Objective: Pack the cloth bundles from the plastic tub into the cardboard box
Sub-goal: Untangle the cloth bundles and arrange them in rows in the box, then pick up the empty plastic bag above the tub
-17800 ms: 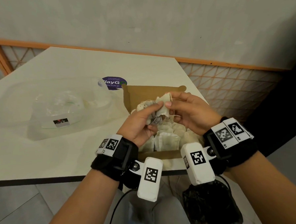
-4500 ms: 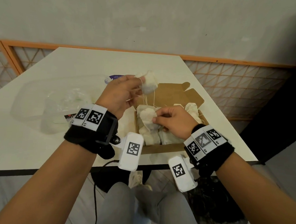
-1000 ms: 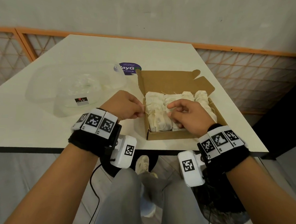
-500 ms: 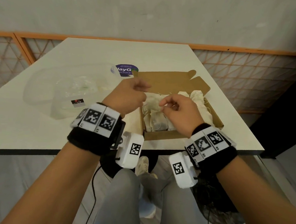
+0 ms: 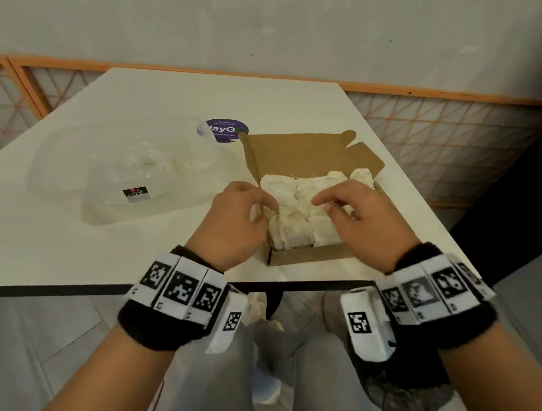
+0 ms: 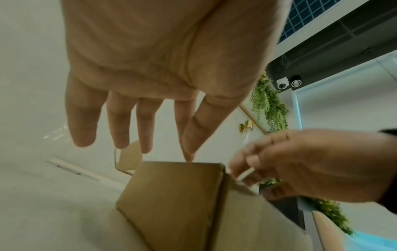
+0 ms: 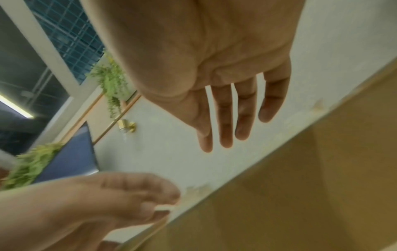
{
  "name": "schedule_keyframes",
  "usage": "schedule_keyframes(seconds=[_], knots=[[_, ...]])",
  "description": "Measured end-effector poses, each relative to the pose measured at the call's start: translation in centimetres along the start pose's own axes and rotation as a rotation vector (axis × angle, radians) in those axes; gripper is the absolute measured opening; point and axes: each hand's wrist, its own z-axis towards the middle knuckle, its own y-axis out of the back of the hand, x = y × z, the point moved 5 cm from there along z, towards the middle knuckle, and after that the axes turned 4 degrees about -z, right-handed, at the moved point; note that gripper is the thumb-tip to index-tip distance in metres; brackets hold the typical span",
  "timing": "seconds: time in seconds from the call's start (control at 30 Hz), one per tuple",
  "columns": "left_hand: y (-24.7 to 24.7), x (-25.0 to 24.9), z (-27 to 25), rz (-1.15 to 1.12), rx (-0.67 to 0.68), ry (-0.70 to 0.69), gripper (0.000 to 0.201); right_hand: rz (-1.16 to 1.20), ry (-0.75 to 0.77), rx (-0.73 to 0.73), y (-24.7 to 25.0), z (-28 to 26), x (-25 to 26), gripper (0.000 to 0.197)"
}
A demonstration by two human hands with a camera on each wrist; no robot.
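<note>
The cardboard box [image 5: 304, 257] stands open near the table's front right, its lid flap up at the back. Several white cloth bundles [image 5: 293, 228] lie packed side by side in it. My left hand [image 5: 263, 205] is at the box's left wall; thumb and forefinger [image 6: 189, 156] pinch a small white bit of a bundle [image 7: 163, 208] above the wall's rim. My right hand [image 5: 326, 205] hovers low over the middle bundles, its fingers [image 7: 225, 135] relaxed and holding nothing. The clear plastic tub [image 5: 77, 170] sits to the left; I cannot make out a bundle in it.
A round purple sticker [image 5: 226, 130] lies on the table behind the tub and box. The table's front edge [image 5: 102, 290] is just below my wrists, its right edge close beside the box. An orange lattice railing [image 5: 455, 146] runs behind.
Both hands have come down from above the box. The left has gone from over the back flap to the left wall; the right has settled over the bundles.
</note>
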Motion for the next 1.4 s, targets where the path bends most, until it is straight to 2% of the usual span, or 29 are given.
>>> schedule_keyframes(seconds=[0.1,0.17,0.33,0.43,0.5,0.6,0.7,0.77,0.83,0.9,0.97,1.07,1.13,1.17,1.23,1.3,1.4], knots=[[-0.6,-1.0,0.9,0.097,0.05,-0.035,0.02,-0.068,-0.154,-0.072,3.5,-1.9,-3.7,0.023],[-1.2,-2.0,1.4,0.194,0.091,-0.025,0.017,-0.14,-0.206,-0.051,4.8,-2.8,-5.3,0.024],[-2.1,-3.1,1.4,0.469,0.2,0.047,0.027,-0.444,-0.119,0.216,3.4,-3.3,-6.5,0.024],[-1.7,-2.9,1.2,0.515,0.219,0.076,0.021,-0.536,-0.109,0.286,1.9,-3.5,-6.3,0.039],[-1.5,-2.8,1.2,0.517,0.238,0.09,0.026,-0.527,-0.108,0.268,1.6,-3.4,-6.1,0.041],[-1.3,-2.9,1.3,0.457,0.205,0.073,0.032,-0.415,-0.117,0.124,3.0,-3.3,-6.1,0.034],[-1.3,-3.6,1.4,0.453,0.087,0.038,0.017,-0.373,-0.115,-0.003,5.1,-3.1,-6.7,0.029],[-2.0,-3.7,1.4,0.511,0.13,0.065,0.017,-0.459,-0.101,0.048,5.2,-2.8,-7.0,0.029],[-2.9,-3.7,1.4,0.56,0.225,0.1,0.024,-0.546,-0.105,0.174,4.2,-2.2,-7.4,0.03],[-3.4,-3.7,1.8,0.56,0.26,0.101,0.026,-0.579,-0.143,0.262,3.0,-1.8,-7.9,0.032],[-3.0,-3.6,2.4,0.461,0.231,0.064,0.026,-0.467,-0.184,0.213,3.0,-1.6,-8.3,0.032],[0.2,-3.4,3.4,0.269,-0.016,-0.072,0.033,0.01,-0.301,0.018,3.9,-2.1,-9.4,0.035],[3.1,-2.7,3.7,0.311,-0.181,-0.086,0.033,0.205,-0.357,-0.032,3.1,-2.7,-9.9,0.041],[4.1,-2.0,3.9,0.363,-0.201,-0.052,0.036,0.24,-0.361,-0.034,2.4,-3.0,-9.9,0.043],[5.3,-0.3,4.1,0.461,-0.128,0.071,0.047,0.221,-0.334,-0.028,1.0,-3.2,-9.3,0.046],[5.6,1.1,4.1,0.5,-0.029,0.171,0.05,0.163,-0.326,-0.041,0.4,-3.0,-8.9,0.05],[6.0,2.1,3.8,0.481,-0.022,0.125,0.044,0.058,-0.46,-0.04,0.4,-2.6,-8.5,0.053]])
